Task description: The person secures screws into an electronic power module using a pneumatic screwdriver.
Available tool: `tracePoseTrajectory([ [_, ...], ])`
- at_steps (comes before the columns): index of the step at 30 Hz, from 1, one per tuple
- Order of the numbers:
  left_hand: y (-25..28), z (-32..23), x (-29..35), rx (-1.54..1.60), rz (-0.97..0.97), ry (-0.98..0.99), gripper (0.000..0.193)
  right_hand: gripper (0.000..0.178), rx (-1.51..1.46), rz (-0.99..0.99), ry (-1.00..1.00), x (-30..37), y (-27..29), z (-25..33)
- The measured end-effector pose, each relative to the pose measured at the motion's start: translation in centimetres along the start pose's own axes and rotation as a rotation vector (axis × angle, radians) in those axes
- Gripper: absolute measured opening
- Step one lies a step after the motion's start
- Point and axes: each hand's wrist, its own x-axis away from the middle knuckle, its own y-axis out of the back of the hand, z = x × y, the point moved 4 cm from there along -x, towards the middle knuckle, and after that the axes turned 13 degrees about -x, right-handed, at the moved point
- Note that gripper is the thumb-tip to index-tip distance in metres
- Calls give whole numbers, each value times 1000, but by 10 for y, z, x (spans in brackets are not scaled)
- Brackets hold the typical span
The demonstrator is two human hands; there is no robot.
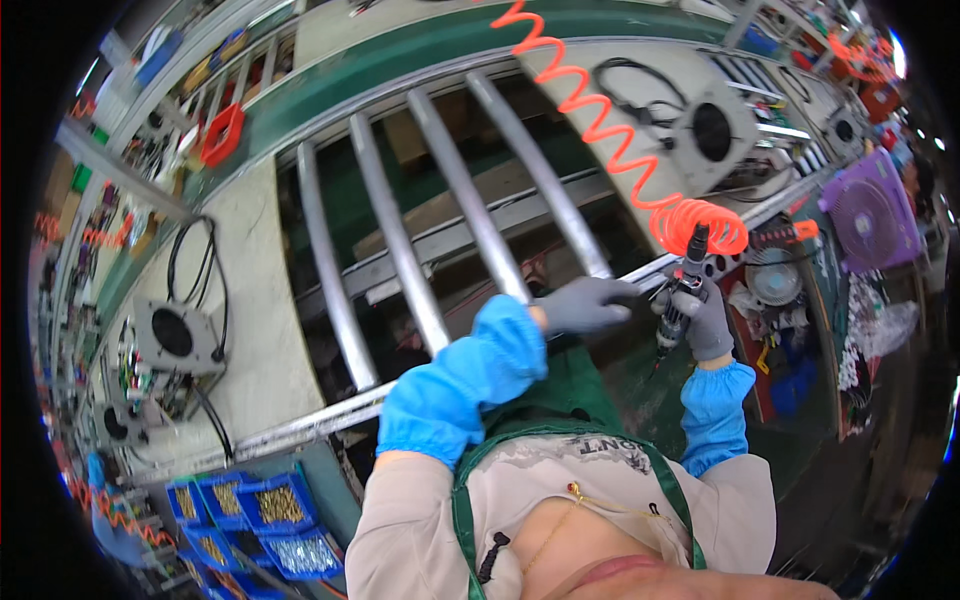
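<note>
At the far left, small brass-coloured parts are heaped in glossy blue bins point(250, 490). Above them, a squarish grey unit point(178, 337), pierced by a round black opening, is seated on the pale, flat counter point(262, 290). Then come four smooth, silvery metal tubes point(455, 190), laid side by side across a dark gap.

Now the left hand point(583, 305), in grey knit: its fingers are stretched rightward, slightly bent, just short of the tool. Nothing is seen gripped there, though the palm is hidden.

And here is the slim, red-and-black driver point(673, 324), held upright at a slight tilt before the body, bit downward, well clear of the counter. It is firmly wrapped by the closed fingers of the right hand point(706, 318). Above it, glossy orange coils of springy hose point(700, 226) are bunched.

The step in hand is judged to be handling the driver; for the next move, a steady grip and slack in the coils seem called for. Farther right, a purple, plastic-framed fan point(877, 212) is seen.
</note>
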Motion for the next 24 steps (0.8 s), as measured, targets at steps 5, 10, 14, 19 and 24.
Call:
tracePoseTrajectory([
  [5, 84, 75, 202, 235, -774, 574, 41, 29, 37, -176, 116, -39, 32, -59],
  [10, 63, 49, 393, 504, -1468, 665, 41, 24, 260, -276, 261, -61, 63, -91],
  [14, 64, 42, 480, 444, -1967, 574, 42, 26, 440, -277, 108, -47, 62, -85],
  [19, 141, 50, 557, -38, -2121, 718, 55, 26, 369, -326, 137, -46, 72, -87],
  [24, 216, 61, 603, -193, -1928, 1253, 68, 23, 395, -273, 231, -48, 70, -89],
])
